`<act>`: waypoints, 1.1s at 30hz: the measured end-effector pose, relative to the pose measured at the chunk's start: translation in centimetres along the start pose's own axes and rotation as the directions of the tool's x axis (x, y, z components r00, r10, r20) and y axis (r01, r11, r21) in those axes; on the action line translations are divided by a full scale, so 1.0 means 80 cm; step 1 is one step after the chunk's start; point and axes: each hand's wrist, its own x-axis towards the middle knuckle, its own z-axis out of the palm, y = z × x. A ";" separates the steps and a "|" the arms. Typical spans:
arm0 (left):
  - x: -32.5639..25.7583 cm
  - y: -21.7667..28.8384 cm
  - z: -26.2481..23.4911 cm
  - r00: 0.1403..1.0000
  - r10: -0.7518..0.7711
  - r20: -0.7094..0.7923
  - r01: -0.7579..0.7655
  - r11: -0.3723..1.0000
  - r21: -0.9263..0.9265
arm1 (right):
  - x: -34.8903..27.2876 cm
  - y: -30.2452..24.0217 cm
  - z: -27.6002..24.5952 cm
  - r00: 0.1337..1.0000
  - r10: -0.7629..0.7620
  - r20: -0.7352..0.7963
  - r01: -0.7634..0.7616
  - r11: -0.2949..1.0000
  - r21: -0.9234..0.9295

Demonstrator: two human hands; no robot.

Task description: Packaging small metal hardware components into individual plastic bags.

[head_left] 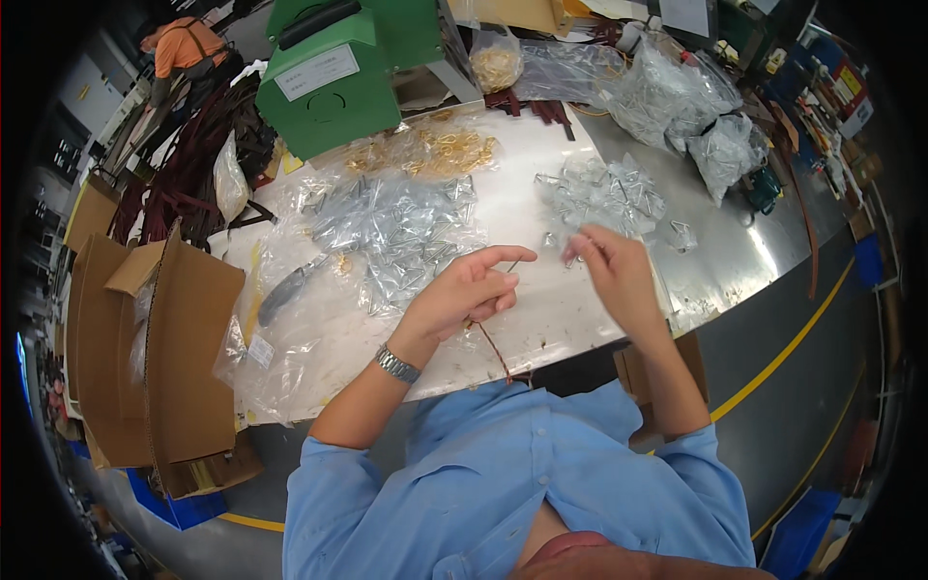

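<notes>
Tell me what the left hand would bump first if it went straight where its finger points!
The left hand, index finger pointing right, would probably meet the right hand first; depth is unclear, so it might pass above or below.

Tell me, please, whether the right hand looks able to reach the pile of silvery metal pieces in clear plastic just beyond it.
Probably yes: the right hand is just short of the silvery pile, over the white tabletop, and nothing large seems to stand between them.

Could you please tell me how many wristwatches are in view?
1 visible: a silver wristwatch on the left wrist. The right wrist is bare; the co-worker in orange is too far off to tell.
</notes>
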 end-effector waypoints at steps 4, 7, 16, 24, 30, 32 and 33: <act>-0.006 0.011 0.000 0.977 0.089 -0.195 -0.070 0.992 0.106 | 0.051 0.027 -0.033 0.982 -0.187 -0.034 0.119 0.742 -0.660; -0.018 0.030 0.000 0.963 0.095 -0.253 -0.057 0.987 0.152 | 0.082 0.009 -0.002 0.968 -0.225 0.111 0.250 0.838 -0.485; -0.006 0.028 -0.057 0.752 0.420 -0.508 -0.244 0.893 0.378 | 0.194 0.085 0.166 0.688 -0.533 0.492 0.726 0.523 -0.447; -0.017 0.025 -0.065 0.771 0.368 -0.519 -0.244 0.925 0.293 | 0.147 0.057 0.123 0.514 -0.545 0.663 0.852 0.412 -0.322; -0.014 0.022 -0.064 0.789 0.369 -0.491 -0.251 0.923 0.291 | 0.176 0.049 0.110 0.262 -0.605 0.752 0.965 0.145 -0.220; -0.014 0.022 -0.067 0.787 0.370 -0.494 -0.247 0.922 0.298 | 0.180 0.049 0.112 0.184 -0.601 0.777 0.983 0.098 -0.157; -0.013 0.021 -0.069 0.783 0.373 -0.497 -0.260 0.923 0.282 | 0.179 0.049 0.112 0.184 -0.603 0.776 0.983 0.097 -0.158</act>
